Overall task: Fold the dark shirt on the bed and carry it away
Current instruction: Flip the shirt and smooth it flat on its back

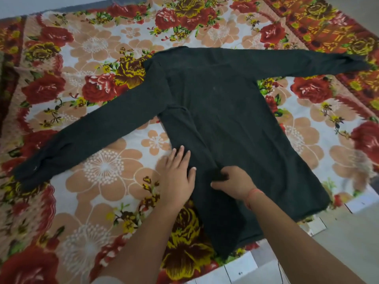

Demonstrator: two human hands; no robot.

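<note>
- Shirt (221, 103) lies spread flat on the flowered bed cover (102, 167), with both sleeves stretched out to the sides, so the folding has hardly begun.
- Your left hand (177, 177) rests flat with fingers spread, at the left edge of the shirt body; it grips nothing.
- Your right hand (233, 182) pinches a small bunch of the dark cloth near the middle of the lower part; the fingers are closed on it.
- Only a slight fold shows along the left side of the body.
- I judge that you must fold in the sleeves and the body, and then carry the shirt away.
</note>
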